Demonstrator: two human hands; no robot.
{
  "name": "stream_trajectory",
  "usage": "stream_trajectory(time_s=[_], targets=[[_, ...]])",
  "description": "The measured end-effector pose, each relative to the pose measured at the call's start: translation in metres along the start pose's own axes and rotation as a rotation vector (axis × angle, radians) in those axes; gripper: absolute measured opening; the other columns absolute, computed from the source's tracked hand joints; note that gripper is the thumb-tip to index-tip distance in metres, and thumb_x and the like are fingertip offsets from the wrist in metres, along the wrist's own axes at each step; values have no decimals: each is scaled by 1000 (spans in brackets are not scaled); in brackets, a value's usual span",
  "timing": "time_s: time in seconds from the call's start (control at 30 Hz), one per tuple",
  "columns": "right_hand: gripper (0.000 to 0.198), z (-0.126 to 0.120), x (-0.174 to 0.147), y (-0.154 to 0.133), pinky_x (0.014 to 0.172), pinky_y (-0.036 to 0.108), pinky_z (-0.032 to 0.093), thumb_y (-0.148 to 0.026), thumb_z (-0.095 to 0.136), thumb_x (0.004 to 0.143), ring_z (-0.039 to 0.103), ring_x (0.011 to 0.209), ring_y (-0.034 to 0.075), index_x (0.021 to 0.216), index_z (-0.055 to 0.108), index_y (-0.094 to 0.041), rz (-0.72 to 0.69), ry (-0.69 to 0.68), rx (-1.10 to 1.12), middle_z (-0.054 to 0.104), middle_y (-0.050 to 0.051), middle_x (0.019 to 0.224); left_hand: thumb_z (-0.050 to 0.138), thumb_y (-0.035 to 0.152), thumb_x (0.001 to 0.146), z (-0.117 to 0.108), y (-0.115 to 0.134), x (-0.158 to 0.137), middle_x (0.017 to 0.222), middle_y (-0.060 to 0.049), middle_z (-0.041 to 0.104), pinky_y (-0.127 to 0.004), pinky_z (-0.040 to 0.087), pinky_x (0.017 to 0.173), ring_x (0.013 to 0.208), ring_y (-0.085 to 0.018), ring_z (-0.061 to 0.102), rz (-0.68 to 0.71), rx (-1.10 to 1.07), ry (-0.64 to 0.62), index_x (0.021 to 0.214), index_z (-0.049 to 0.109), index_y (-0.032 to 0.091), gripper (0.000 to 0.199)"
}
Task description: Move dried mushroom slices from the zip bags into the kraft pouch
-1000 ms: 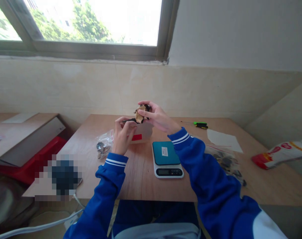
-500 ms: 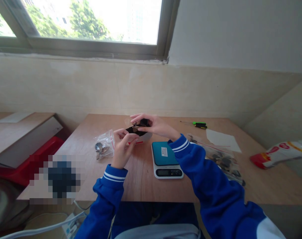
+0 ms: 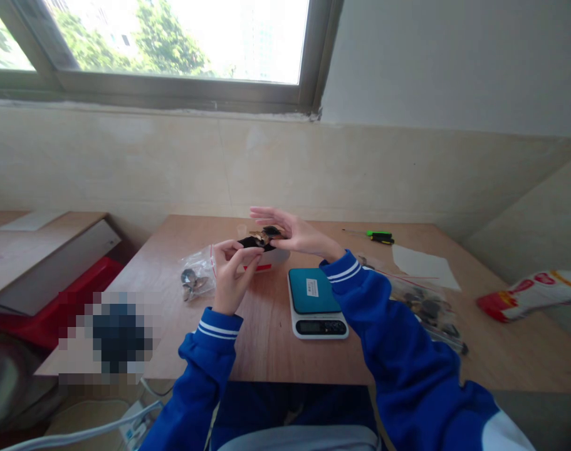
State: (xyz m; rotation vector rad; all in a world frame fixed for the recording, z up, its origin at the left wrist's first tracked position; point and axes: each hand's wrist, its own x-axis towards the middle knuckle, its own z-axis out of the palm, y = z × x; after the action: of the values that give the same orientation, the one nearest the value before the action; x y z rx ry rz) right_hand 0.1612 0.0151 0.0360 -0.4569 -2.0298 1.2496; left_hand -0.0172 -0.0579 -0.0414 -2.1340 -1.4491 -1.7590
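My left hand [image 3: 232, 272] pinches the near edge of a white container [image 3: 279, 257] with a dark inside and a red strip on its front. Over its opening is my right hand [image 3: 301, 237], fingers stretched out and apart from the thumb. Black and gold-brown pieces [image 3: 266, 234] lie at the opening, beside the right thumb; their exact kind is not clear. To the left sits a clear zip bag [image 3: 198, 272] with a few round dark and metallic pieces. A kitchen scale [image 3: 313, 300] with a teal top stands nearer, partly behind my right sleeve.
On the right are a larger zip bag of dark parts [image 3: 426, 304], a white paper sheet [image 3: 424, 266], and green and yellow-black handled screwdrivers [image 3: 380, 237]. A red and white bottle [image 3: 524, 294] lies near the right edge. A small clear cup [image 3: 241, 230] stands behind the container.
My right fingers have lifted and spread away from the dark pieces they were closed around over the container. My left hand keeps its hold on the container's edge.
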Motion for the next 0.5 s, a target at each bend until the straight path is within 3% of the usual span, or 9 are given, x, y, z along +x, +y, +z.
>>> stream_trajectory(time_s=[0.2,0.33,0.43,0.5], targets=[[56,-1,1,-2,107,45,44,-10,66,73,51,129,24,127,56,-23,43,4,14,51,5,142,60,27,89,0,-2,-2,108,-5,46,-34,50,87,98,-17,54,-23,-35,-1,105,70,27,19],[40,-1,2,0,108,46,43,-14,63,78,56,124,22,117,61,-21,23,87,-20,61,5,131,59,27,89,-3,-1,-1,117,-6,48,-31,52,81,92,-15,56,-59,-72,73,106,68,25,20],[31,0,0,-1,107,44,44,-18,61,82,59,119,21,113,63,-22,18,175,-56,66,4,122,58,31,88,-11,-16,-4,117,-8,47,-32,52,80,86,-15,56,-243,14,203,110,64,21,25],[27,0,-4,-5,106,42,45,-21,59,85,60,117,20,112,64,-21,2,224,-72,67,4,119,58,32,86,-19,-36,-9,123,-13,45,-38,50,87,92,-19,57,-480,158,260,119,58,16,37]])
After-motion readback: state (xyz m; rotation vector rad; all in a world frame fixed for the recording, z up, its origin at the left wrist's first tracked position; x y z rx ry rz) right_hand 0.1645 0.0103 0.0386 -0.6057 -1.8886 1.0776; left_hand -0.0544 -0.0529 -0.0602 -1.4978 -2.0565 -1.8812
